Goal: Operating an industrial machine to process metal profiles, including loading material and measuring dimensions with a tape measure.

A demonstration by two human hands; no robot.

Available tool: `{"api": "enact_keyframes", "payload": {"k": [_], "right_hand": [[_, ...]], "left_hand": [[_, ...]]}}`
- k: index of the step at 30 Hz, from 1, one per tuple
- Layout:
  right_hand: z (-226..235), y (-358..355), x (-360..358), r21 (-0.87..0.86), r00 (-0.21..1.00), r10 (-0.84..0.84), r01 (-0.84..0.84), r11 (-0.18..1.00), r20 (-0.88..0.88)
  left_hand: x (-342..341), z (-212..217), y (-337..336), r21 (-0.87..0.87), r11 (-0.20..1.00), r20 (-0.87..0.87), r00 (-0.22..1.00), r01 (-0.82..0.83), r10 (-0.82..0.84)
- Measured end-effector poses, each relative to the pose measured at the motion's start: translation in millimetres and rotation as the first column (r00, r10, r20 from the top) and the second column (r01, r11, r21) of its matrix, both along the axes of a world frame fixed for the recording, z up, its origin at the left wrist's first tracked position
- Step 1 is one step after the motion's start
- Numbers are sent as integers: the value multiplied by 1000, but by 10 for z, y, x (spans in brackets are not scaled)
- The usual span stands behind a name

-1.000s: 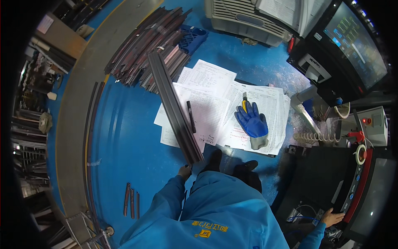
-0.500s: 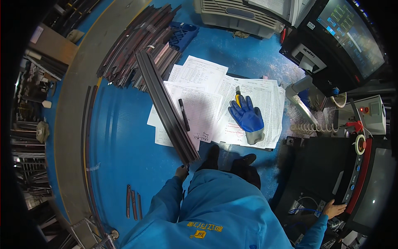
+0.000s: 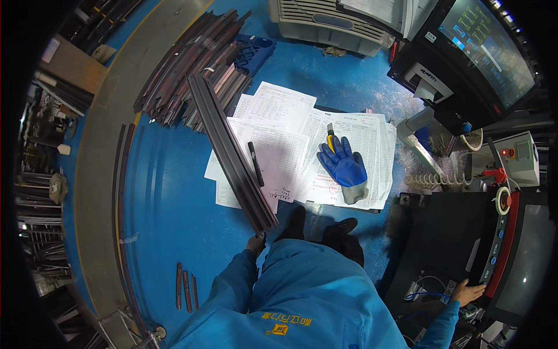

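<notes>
Glossy blue floor (image 3: 165, 198), ribbed profiles (image 3: 233, 156)

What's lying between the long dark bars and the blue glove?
In the head view, a black marker lies between the dark bars and the blue glove, on white printed sheets covering that stretch.

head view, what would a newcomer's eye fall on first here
Probably the blue glove right of centre, bright against the white papers. Next, the long dark grooved profile slanting left of centre, its near end at the person's left hand. Then the lit screen at upper right.
</notes>
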State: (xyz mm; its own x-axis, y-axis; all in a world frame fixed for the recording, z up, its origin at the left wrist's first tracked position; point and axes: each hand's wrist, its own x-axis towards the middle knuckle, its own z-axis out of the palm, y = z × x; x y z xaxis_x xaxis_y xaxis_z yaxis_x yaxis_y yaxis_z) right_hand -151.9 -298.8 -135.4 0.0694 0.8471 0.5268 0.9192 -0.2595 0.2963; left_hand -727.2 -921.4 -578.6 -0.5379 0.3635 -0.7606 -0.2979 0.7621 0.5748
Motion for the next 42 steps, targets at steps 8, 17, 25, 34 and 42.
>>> {"api": "enact_keyframes", "payload": {"k": [8,17,25,34,42], "right_hand": [[24,-2,-33,-16,999,-29,29,999,-19],[-19,-3,-3,1,999,-29,29,1000,30],[-26,44,-49,-29,997,-62,63,998,50],[-72,110,-2,-1,990,-80,80,997,113],[116,-380,443,123,975,23,-51,991,221]], "left_hand": [[72,-124,-62,14,999,-66,997,33,-32],[106,-223,-95,2,981,-202,961,193,-189],[98,-220,19,-14,959,-458,850,284,-259],[209,-415,-8,-162,852,-971,75,497,-228],[-44,267,824,-127,981,-87,984,146,-158]]}}
